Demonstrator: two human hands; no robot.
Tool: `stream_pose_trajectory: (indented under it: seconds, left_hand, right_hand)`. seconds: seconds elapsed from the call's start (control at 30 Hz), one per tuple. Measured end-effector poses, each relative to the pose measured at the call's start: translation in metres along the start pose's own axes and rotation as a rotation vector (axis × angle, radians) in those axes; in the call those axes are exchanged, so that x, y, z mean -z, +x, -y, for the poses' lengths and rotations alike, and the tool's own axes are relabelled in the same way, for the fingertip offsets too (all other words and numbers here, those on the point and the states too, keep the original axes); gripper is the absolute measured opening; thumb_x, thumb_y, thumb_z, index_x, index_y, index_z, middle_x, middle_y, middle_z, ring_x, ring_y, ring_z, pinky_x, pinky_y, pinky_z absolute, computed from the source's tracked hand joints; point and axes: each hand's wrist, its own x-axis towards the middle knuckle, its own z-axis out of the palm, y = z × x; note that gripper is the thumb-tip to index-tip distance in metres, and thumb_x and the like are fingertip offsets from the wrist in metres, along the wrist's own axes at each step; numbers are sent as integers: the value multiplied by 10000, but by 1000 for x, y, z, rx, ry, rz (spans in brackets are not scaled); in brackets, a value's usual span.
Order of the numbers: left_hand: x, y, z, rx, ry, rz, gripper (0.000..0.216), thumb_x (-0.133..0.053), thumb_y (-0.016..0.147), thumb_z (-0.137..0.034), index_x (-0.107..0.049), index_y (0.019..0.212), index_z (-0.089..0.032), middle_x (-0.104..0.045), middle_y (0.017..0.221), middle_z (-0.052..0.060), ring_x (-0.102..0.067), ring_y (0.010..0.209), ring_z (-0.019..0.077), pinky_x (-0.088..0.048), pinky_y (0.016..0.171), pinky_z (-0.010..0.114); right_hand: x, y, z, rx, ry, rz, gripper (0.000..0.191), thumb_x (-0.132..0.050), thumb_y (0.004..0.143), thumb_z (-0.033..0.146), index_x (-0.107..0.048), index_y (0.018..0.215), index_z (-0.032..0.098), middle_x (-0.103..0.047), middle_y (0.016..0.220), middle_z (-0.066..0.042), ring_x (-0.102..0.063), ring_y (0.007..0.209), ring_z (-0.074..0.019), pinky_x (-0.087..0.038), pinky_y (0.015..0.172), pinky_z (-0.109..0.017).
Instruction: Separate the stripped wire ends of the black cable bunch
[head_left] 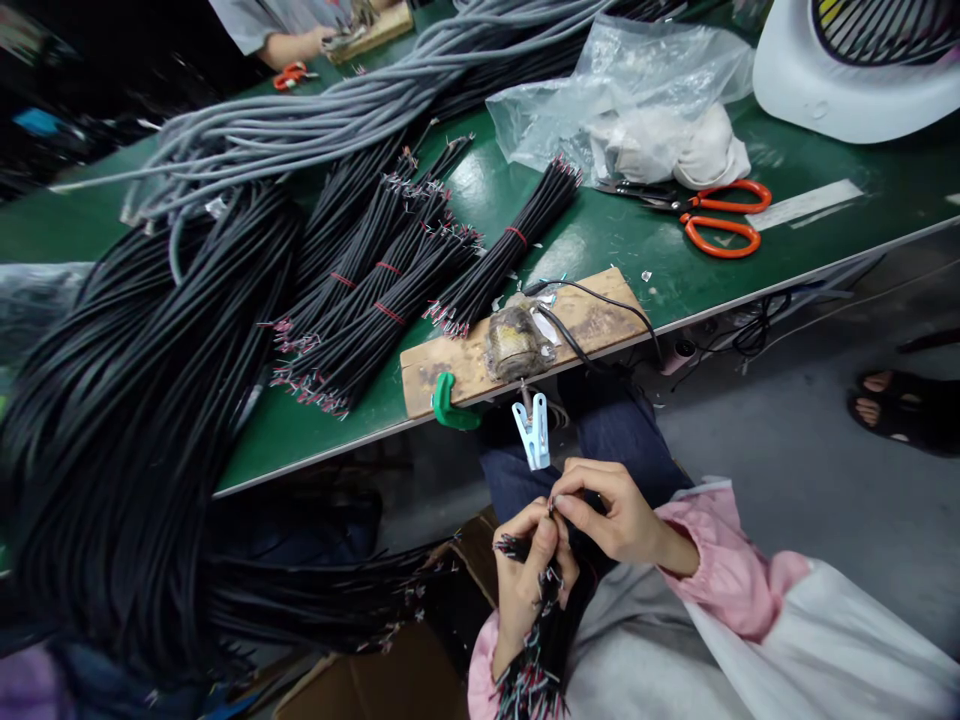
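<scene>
Two hands work close together below the near edge of the green table point(615, 240), over the person's lap. The left hand point(525, 580) is wrapped around a bunch of short black wires point(541, 640), its fingers curled tight about the middle so that the stripped, coloured ends stick out below the wrist and a few more show above the thumb. The right hand point(611, 510) sits just beside it, thumb and forefinger pinched together on the tip of one wire at the top of the bunch, the other fingers loosely bent. A pale blue clothes peg point(533, 432) hangs just above the hands from a wooden board point(465, 365) that lies along the table's near edge, with a green clamp point(448, 404) at the board's left end and a taped lump point(514, 342) on its middle. Behind the board lie tied bundles of black wires point(390, 290), and a great heap of black cable point(150, 400) spills over the table's left end. Orange scissors point(720, 215) rest toward the right end beside a clear plastic bag point(637, 90), and a white fan point(855, 70) stands at the far right corner. Another person's arm point(289, 45) shows at the far edge.
</scene>
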Motion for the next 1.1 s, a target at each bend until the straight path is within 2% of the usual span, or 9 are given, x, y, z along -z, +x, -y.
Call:
stream_pose_trajectory:
  seconds: [0.13, 0.27, 0.33, 0.47, 0.63, 0.73, 0.87, 0.97, 1.1]
  left_hand:
    - [3, -4, 4, 2, -6, 7, 314, -628, 836, -403, -568, 648, -159, -471, 447, -56, -326, 245, 28, -241, 271, 159]
    - [7, -9, 1, -6, 122, -116, 312, -694, 774, -423, -634, 664, -137, -571, 575, 7, -485, 399, 77, -374, 355, 176]
    - [5, -9, -2, 4, 145, -115, 331, -692, 775, -426, -639, 637, -130, -560, 575, 13, -506, 450, 91, -402, 392, 181]
    - [-4, -8, -6, 31, 69, -74, 333, -678, 794, -394, -622, 601, -128, -541, 555, -3, -449, 373, 55, -335, 337, 160]
    - [-14, -13, -4, -17, -26, -108, 296, -607, 861, -357, -589, 649, -152, -466, 460, -61, -354, 268, 21, -243, 287, 132]
    - [-14, -16, -2, -96, 64, -150, 270, -612, 863, -329, -575, 660, -156, -486, 451, -62, -383, 277, 31, -280, 294, 129]
    - [-13, -16, -6, -71, 40, -151, 276, -635, 846, -339, -568, 652, -155, -495, 466, -57, -429, 306, 45, -305, 307, 135]
    - [-14, -14, -12, 23, -73, -148, 334, -668, 812, -377, -549, 605, -144, -498, 500, -48, -381, 303, 24, -275, 298, 132]
    - [-14, -11, -22, 108, -132, -77, 373, -664, 807, -411, -531, 579, -147, -418, 382, -73, -277, 236, 11, -227, 276, 132]
  right_hand:
    - [2, 0, 0, 9, -18, -6, 140, -538, 879, 176, -638, 793, 130, -581, 677, -32, -499, 605, -122, -404, 564, -245]
    - [6, -1, -3, -23, 15, -59, 156, -547, 886, 195, -666, 807, 131, -609, 703, -43, -516, 628, -125, -410, 582, -250]
    - [7, 0, -4, -34, 97, -30, 128, -593, 868, 221, -685, 876, 132, -623, 734, -46, -537, 651, -130, -428, 602, -254]
    - [7, 0, -3, -60, 226, 61, 128, -685, 810, 239, -699, 876, 130, -638, 765, -57, -571, 685, -140, -451, 623, -261]
    - [-2, -2, -2, -161, 228, -41, 183, -678, 825, 283, -667, 728, 128, -605, 669, -39, -536, 591, -124, -416, 553, -253]
    - [-9, -5, 0, -109, 151, -126, 207, -673, 829, 276, -643, 680, 136, -605, 642, -39, -523, 585, -129, -405, 547, -260]
    - [-13, -8, 5, 115, -47, -210, 127, -617, 854, 171, -623, 729, 150, -597, 683, -38, -520, 658, -147, -425, 657, -310]
    - [-10, -4, 5, 181, -47, -132, 93, -579, 871, 161, -618, 787, 149, -597, 743, -49, -530, 712, -156, -432, 708, -330]
    - [-1, 3, -2, 22, 134, -4, 137, -600, 873, 232, -620, 771, 142, -574, 725, -40, -519, 670, -140, -422, 613, -277]
